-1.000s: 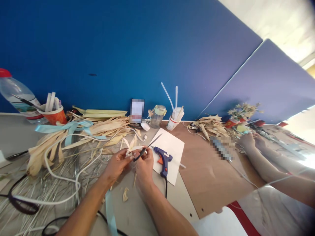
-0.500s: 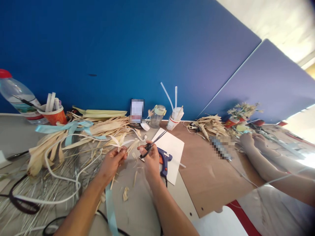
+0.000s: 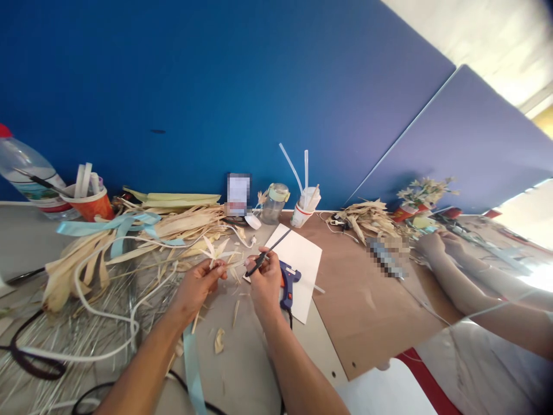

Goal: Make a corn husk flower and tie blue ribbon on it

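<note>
Between the fingertips of my left hand (image 3: 203, 282) is a small pale flower (image 3: 215, 251) with pointed petals that look like dried corn husk. Its base is hidden by the fingers. My right hand (image 3: 264, 276) grips slim black tweezers (image 3: 273, 249), their narrow end pointing up and away to the right. A thin pale strip (image 3: 235, 265) runs from the flower's base to the right fingertips, which seem to pinch its end. Just right of that hand, a blue glue gun (image 3: 288, 282) lies on a white sheet (image 3: 305, 265).
Husk bundles (image 3: 185, 222), a light blue ribbon (image 3: 116, 225), a white cable (image 3: 133, 323) and thin wires cover the left side. Along the blue partition stand a phone (image 3: 238, 196), a jar (image 3: 275, 204) and a cup of sticks (image 3: 302, 214). Another person's hands (image 3: 436, 245) work at right.
The flower has turned in my left fingers and its petals show more. The pale strip now stretches between both hands. The tweezers' two prongs, apart before, now look like one line.
</note>
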A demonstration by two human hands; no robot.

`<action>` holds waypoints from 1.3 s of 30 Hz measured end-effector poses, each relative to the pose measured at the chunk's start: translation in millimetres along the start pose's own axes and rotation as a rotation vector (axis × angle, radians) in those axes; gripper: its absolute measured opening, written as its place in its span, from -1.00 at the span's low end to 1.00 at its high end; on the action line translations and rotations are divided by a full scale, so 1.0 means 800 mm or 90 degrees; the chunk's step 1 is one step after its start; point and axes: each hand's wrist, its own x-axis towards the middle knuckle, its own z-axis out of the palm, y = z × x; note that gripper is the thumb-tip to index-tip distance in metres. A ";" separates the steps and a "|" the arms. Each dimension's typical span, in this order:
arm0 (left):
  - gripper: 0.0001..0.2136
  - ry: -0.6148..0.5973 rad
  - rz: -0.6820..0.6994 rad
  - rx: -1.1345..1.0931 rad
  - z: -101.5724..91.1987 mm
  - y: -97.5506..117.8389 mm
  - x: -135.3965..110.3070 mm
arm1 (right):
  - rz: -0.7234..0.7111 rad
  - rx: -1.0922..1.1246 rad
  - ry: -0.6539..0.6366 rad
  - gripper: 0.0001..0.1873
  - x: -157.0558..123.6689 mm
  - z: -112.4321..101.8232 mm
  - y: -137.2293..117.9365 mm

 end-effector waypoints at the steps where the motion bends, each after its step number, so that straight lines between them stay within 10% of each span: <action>1: -0.70 -0.005 -0.003 -0.004 0.000 0.001 0.000 | -0.001 0.001 0.004 -0.61 0.000 0.000 0.000; 22: -0.76 0.211 0.115 -0.225 -0.015 0.010 0.007 | 0.051 -0.300 -0.381 -0.58 -0.005 -0.021 -0.014; 39: -0.77 0.239 0.113 -0.230 -0.017 0.009 0.009 | 0.033 -0.458 -0.482 -0.75 0.010 -0.045 -0.012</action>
